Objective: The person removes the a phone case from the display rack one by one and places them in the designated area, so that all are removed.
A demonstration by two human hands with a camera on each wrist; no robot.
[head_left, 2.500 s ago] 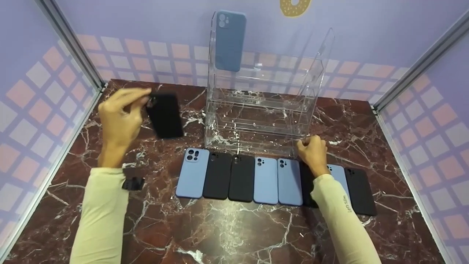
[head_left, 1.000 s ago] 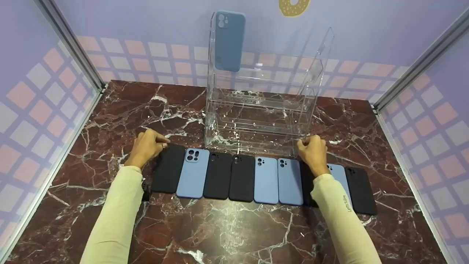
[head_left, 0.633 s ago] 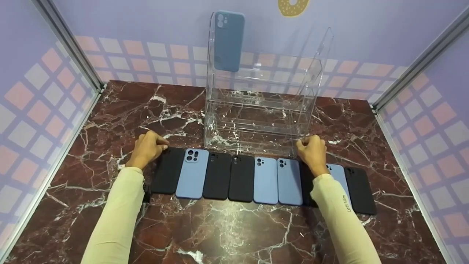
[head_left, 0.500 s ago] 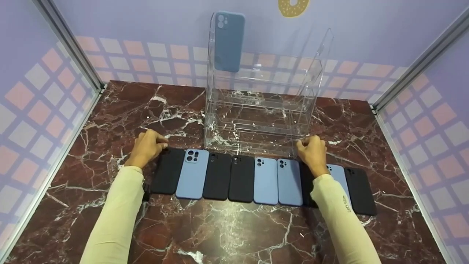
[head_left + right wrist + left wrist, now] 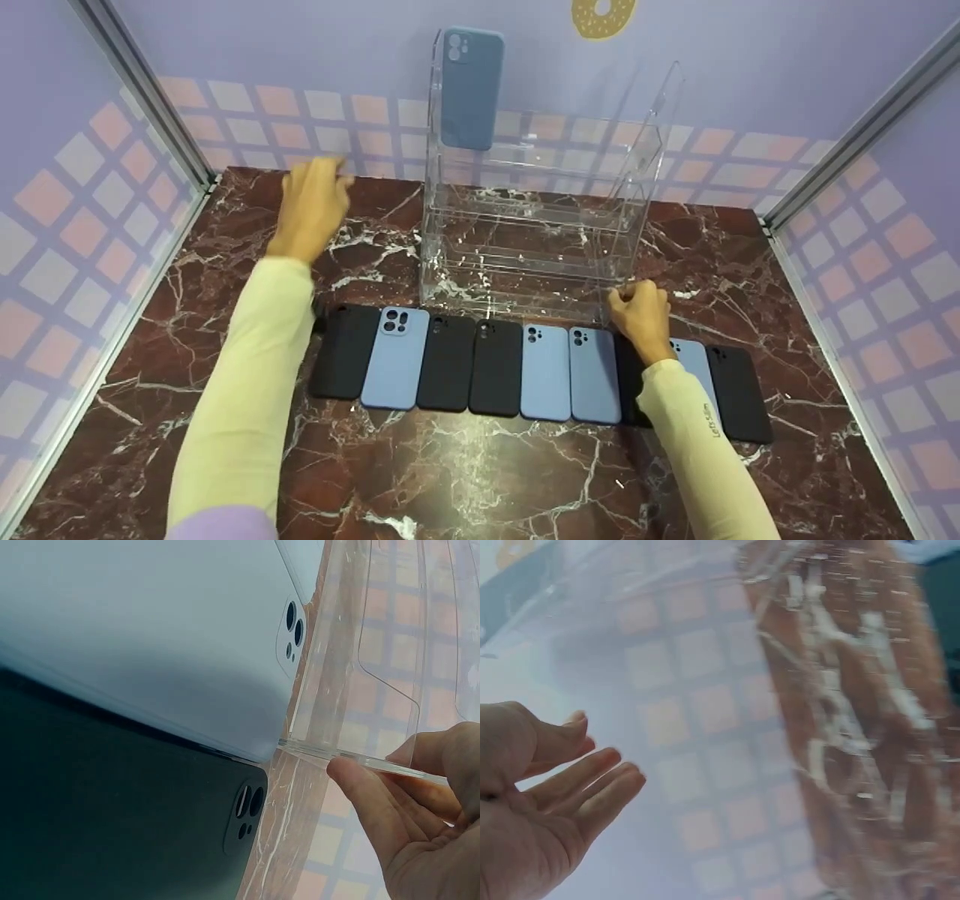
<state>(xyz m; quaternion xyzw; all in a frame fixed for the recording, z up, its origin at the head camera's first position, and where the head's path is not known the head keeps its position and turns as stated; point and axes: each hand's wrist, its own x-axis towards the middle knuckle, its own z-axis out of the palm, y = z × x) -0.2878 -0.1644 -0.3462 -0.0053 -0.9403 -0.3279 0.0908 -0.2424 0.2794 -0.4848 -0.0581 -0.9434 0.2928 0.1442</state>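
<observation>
My left hand [image 5: 310, 206] is in the air left of a clear stepped display rack [image 5: 525, 259]. Its fingers are loosely bent around nothing, as the left wrist view of the hand [image 5: 551, 795] shows. My right hand [image 5: 641, 315] pinches the rack's front right side panel; in the right wrist view the thumb and fingers of the hand [image 5: 420, 802] lie on either side of the clear edge. One blue phone case [image 5: 472, 90] stands in the rack's top tier at the left. Black cases [image 5: 346, 352] and light blue cases [image 5: 396, 360] lie in a row before it.
The dark red marbled tabletop [image 5: 480, 480] extends in front of the row. Purple checked panels [image 5: 885, 225] enclose the left, back and right sides. My right forearm [image 5: 697, 442] covers part of a black case near the row's right end.
My left hand laid a black phone case at the row's left end, let go of it and moved up and away toward the back. My right hand has stayed on the rack.
</observation>
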